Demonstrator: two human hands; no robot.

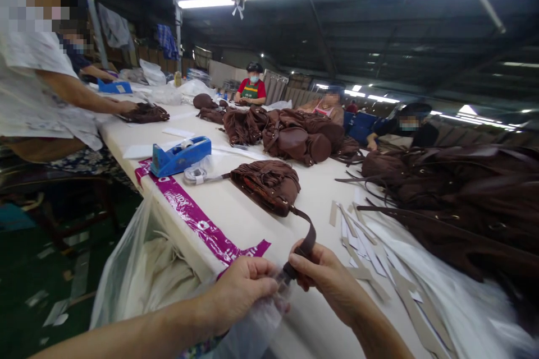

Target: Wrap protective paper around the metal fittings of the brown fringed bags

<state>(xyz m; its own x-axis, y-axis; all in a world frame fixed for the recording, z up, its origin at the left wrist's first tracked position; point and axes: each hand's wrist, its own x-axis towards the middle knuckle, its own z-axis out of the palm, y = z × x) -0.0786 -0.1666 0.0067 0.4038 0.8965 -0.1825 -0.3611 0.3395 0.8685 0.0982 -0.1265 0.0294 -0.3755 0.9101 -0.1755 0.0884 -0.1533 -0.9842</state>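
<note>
My left hand (242,289) and my right hand (326,275) meet at the near edge of the white table (248,219). My right hand pinches the end of a brown bag strap (305,235). My left hand grips a clear plastic wrap (269,305) at the strap's tip. The strap runs up to a brown fringed bag (267,182) lying flat on the table ahead of my hands.
A blue tape dispenser (181,156) and a tape roll (194,175) sit at left; magenta tape (197,219) lines the table edge. Paper strips (370,258) and piled brown bags (458,202) lie right, more bags (295,134) beyond. A clear plastic sack (138,269) hangs below. Other people work around.
</note>
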